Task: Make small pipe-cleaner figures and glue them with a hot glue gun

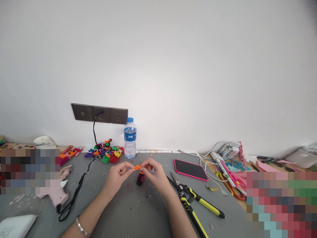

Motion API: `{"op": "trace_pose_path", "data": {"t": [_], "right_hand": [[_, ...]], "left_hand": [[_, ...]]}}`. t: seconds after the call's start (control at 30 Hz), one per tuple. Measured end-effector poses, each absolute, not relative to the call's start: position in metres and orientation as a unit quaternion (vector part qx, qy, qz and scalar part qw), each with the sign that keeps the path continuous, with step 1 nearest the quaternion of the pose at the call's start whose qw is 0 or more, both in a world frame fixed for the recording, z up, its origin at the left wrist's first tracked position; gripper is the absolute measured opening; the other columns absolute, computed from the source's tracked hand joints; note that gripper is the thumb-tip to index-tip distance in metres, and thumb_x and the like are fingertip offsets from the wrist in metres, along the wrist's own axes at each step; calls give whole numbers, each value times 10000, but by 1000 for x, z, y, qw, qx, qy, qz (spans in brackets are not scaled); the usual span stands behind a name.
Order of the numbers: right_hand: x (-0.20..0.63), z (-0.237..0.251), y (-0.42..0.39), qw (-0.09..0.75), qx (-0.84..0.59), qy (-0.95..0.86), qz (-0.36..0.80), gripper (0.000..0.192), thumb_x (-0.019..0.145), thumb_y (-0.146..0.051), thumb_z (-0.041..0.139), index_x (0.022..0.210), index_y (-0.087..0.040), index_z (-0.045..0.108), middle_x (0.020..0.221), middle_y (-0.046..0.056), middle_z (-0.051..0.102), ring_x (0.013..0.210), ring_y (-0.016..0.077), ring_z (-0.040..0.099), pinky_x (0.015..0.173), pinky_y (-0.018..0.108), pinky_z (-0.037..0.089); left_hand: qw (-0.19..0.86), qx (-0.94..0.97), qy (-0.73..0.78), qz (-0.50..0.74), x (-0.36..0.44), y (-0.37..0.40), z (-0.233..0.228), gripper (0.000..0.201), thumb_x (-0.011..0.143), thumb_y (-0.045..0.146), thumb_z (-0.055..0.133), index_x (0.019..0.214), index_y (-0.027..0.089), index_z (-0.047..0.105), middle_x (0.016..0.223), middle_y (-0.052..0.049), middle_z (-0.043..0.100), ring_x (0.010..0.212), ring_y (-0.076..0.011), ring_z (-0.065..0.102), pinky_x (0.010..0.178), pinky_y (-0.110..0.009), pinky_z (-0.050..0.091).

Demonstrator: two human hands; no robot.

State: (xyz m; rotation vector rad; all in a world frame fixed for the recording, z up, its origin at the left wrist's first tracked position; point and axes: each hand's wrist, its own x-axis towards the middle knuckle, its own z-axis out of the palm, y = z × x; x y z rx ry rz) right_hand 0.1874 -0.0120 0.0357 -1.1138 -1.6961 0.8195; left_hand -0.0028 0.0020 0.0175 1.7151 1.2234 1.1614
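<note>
Both hands pinch one orange pipe-cleaner piece point(137, 167) lying left-right above the table point(133, 211). Left hand point(118, 176) and right hand point(156, 175) each have their grip clamped on it

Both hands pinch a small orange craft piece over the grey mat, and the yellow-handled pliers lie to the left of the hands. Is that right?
Not quite. In the head view the yellow-handled pliers lie to the right of the hands, not the left. The rest holds: the left hand and right hand pinch the small orange craft piece over the grey mat.
</note>
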Motion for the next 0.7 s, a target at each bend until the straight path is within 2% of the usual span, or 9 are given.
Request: {"op": "trace_pose_path", "data": {"t": [0.4,0.57,0.7], "right_hand": [[189,37,-13,447,-455,-694,333,101,864,-244,562,788,-203,614,746,4,609,707,159,509,674,274,401],[192,39,-13,444,-444,-691,358,129,873,-273,567,778,-201,617,757,6,627,708,158,525,671,273,401],[194,40,-13,441,-455,-692,345,131,870,-262,567,770,-202,627,758,6,634,705,159,528,672,273,410]], "left_hand": [[345,682,480,430,-2,1,18,356,754,513,621,733,169,712,525,99,163,476,-98,226,503,-226,200],[344,695,471,420,-3,3,16,286,761,445,614,730,172,692,517,108,158,463,-93,215,499,-220,194],[339,705,458,423,-4,3,15,240,762,401,615,822,179,683,520,115,168,458,-94,229,501,-213,206]]}}
